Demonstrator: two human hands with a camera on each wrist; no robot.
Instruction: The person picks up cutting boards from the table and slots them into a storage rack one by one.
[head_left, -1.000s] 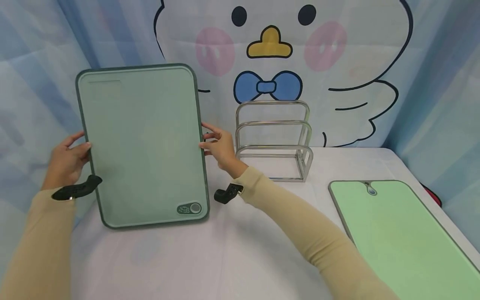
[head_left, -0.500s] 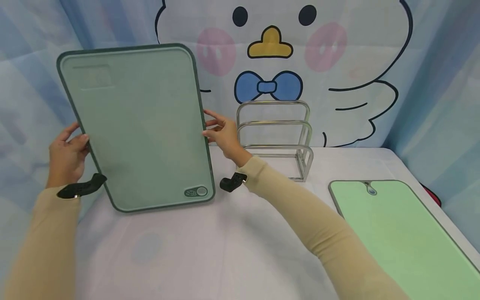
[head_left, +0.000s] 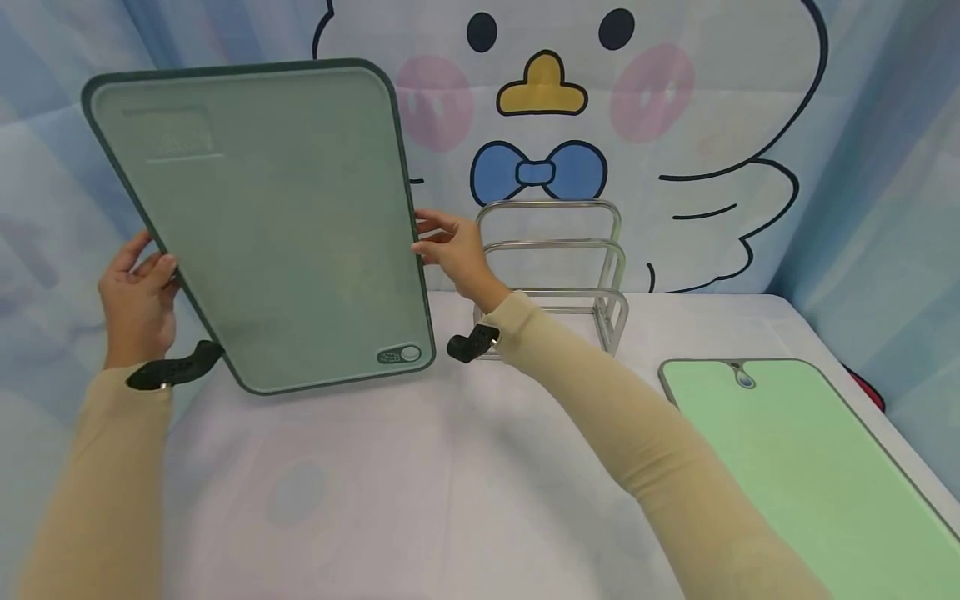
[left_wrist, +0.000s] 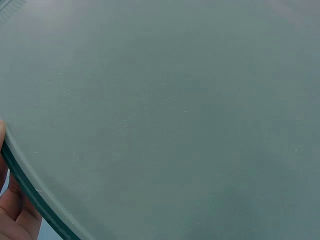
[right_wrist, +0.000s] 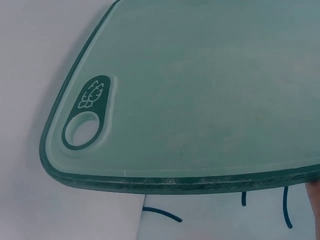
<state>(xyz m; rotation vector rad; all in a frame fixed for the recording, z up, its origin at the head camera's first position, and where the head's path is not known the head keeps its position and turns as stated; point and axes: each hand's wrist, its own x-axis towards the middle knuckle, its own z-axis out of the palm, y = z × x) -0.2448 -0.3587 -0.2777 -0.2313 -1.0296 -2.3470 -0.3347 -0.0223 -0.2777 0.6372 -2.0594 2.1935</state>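
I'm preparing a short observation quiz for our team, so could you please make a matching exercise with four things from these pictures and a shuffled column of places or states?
Things
1. grey-green board
2. bright green board
3. rack
4. bow tie

Places or states
A. flat on the table, at the person's right
B. blue, printed on the hanging cloth
C. held up between left hand and right hand
D. silver, standing upright on the table

Right pairs: 1-C, 2-A, 3-D, 4-B

Plain beige sleeves (head_left: pixel 637 437), lightly creased on the right, with a curved black attachment (head_left: pixel 176 369) at each wrist.
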